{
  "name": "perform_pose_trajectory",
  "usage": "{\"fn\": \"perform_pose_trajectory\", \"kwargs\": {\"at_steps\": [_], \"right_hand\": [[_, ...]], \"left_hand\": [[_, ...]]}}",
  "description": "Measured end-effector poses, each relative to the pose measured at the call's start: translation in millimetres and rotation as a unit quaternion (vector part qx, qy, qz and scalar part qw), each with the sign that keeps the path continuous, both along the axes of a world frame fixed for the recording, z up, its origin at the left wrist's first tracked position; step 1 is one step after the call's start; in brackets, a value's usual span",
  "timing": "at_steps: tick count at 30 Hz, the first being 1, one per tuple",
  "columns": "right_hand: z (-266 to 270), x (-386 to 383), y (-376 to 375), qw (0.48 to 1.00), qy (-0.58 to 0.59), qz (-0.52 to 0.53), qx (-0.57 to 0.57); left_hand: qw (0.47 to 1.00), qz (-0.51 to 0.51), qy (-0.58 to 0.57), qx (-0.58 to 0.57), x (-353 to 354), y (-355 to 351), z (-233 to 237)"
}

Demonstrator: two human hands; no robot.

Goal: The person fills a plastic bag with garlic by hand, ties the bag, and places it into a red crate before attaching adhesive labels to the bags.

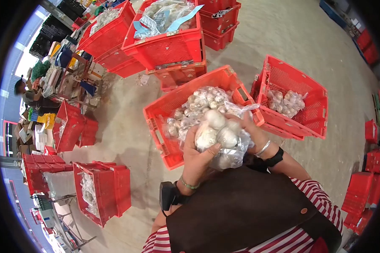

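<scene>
A clear plastic bag of round white bulbs that look like garlic is held up near my waist, between both hands. My left hand wraps round its left side, thumb across the front. On its right side my right hand grips the bag, its fingers partly hidden behind the plastic. Below and beyond the hands is a red plastic crate holding several similar bags of bulbs.
To the right, another red crate holds bagged bulbs. Stacked red crates stand ahead, the top one filled with bags. More crates stand at left on the concrete floor. A person is at a cluttered table, far left.
</scene>
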State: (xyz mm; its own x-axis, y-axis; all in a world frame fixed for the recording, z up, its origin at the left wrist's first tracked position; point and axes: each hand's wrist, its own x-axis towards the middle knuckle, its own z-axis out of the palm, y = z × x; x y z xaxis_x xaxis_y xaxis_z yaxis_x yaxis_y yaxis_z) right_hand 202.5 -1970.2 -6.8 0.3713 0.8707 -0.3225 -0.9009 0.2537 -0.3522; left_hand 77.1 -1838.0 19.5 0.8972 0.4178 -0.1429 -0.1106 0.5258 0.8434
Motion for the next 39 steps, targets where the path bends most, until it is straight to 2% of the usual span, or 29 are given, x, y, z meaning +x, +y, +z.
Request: {"fn": "perform_pose_trajectory", "kwargs": {"at_steps": [2, 3, 8, 14, 17, 18, 20, 22, 23, 26, 33, 35, 39], "right_hand": [[-10, 0, 8, 0.971, -0.236, 0.047, -0.014], [-8, 2, 7, 0.967, -0.237, 0.061, -0.071], [-4, 15, 23, 0.978, -0.188, 0.065, -0.063], [-11, 16, 35, 0.973, -0.220, 0.075, -0.011], [-10, 14, 42, 0.975, -0.203, 0.085, -0.009], [-8, 13, 43, 0.983, -0.163, 0.078, -0.009], [-4, 12, 46, 0.990, -0.124, 0.073, -0.011], [0, 10, 50, 0.992, -0.051, 0.102, 0.053], [1, 8, 50, 0.992, -0.067, 0.096, 0.043], [7, 6, 49, 0.990, -0.059, 0.114, 0.052], [3, -1, 38, 0.996, -0.041, 0.074, 0.021], [12, -4, 31, 0.993, -0.103, 0.061, -0.013], [8, -7, 24, 0.990, -0.130, 0.042, -0.037]], "left_hand": [[0.999, 0.001, 0.003, 0.037, -2, 5, -2], [1.000, 0.004, 0.002, 0.008, -4, 8, 0], [0.993, 0.015, -0.008, -0.119, -16, 18, 7], [0.992, 0.050, -0.034, -0.115, -27, 22, -6], [0.988, 0.094, -0.046, -0.110, -28, 20, -7], [0.986, 0.122, -0.047, -0.104, -28, 19, -6], [0.988, 0.120, -0.052, -0.078, -34, 23, -27], [0.978, 0.058, -0.025, -0.199, -44, 20, -41], [0.955, 0.042, -0.063, -0.286, -42, 18, -47], [0.959, -0.005, -0.059, -0.276, -45, 16, -52], [0.963, 0.040, 0.025, -0.265, -43, 15, -39], [0.969, 0.033, 0.028, -0.244, -43, 16, -41], [0.975, 0.011, 0.015, -0.220, -41, 18, -44]]}}
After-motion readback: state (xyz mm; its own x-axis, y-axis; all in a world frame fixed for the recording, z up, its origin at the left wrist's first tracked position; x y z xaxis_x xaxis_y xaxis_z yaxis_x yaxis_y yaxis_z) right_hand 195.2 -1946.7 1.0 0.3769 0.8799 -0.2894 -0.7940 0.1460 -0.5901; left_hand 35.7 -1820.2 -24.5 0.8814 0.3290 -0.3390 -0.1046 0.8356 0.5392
